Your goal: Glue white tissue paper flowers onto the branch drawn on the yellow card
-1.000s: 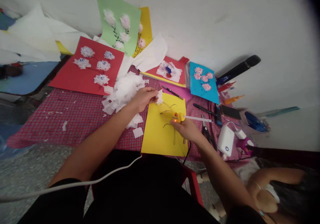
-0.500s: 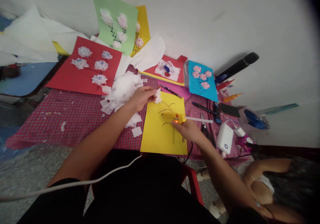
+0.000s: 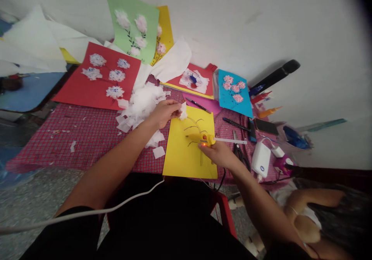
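Note:
My left hand pinches a crumpled piece of white tissue paper over the upper left corner of a yellow sheet. Dark stem lines are drawn on that sheet. My right hand is wrapped round a yellow hot glue gun with a small orange light glowing on it. A pale glue stick sticks out of its back end. The nozzle points left, above the drawn stems and apart from the tissue. Beside my left hand lies a heap of white tissue pieces.
Finished flower pictures on red, green and blue sheets stand at the back. Right of the yellow sheet are scissors, a black marker, a white power bank and a phone. Another person's arm is at lower right.
The view has shifted very slightly. My right hand has turned the glue gun a little, so its yellow nozzle shows more plainly. My left hand stays in place with the tissue.

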The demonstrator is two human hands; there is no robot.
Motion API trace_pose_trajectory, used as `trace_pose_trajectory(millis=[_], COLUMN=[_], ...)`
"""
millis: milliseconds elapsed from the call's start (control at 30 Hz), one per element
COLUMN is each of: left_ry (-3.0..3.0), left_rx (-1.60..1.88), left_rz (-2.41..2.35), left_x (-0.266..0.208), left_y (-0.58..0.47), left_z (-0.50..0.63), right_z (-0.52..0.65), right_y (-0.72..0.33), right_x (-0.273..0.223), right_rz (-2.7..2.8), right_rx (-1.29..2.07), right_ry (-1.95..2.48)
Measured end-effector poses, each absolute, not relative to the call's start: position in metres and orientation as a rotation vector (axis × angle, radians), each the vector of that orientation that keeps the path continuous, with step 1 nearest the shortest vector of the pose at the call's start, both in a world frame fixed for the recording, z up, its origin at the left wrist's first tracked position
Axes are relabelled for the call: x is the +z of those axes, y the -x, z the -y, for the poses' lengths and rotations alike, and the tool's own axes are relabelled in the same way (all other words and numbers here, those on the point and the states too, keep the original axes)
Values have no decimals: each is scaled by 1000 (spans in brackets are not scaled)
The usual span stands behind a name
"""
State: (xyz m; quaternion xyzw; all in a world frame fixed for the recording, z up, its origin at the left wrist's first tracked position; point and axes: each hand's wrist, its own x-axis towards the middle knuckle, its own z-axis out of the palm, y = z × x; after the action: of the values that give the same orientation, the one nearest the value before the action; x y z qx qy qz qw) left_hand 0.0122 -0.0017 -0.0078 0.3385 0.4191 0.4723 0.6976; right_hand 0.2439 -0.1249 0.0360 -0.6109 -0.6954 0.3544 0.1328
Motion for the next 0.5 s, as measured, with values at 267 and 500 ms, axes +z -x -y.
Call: trace_pose_trajectory(millis=[267, 500], left_ry=[-758, -762], left_rx=[1053, 1051], left_rz=[-923, -925], left_x=[-10, -10], left_y=[-12, -12], left_z=[1, 1], right_z=[123, 115], right_y=[-232, -225], right_x=[34, 26], right_rz=[2108, 2072], right_rx=[1060, 1039], right_ry=[1705, 1699])
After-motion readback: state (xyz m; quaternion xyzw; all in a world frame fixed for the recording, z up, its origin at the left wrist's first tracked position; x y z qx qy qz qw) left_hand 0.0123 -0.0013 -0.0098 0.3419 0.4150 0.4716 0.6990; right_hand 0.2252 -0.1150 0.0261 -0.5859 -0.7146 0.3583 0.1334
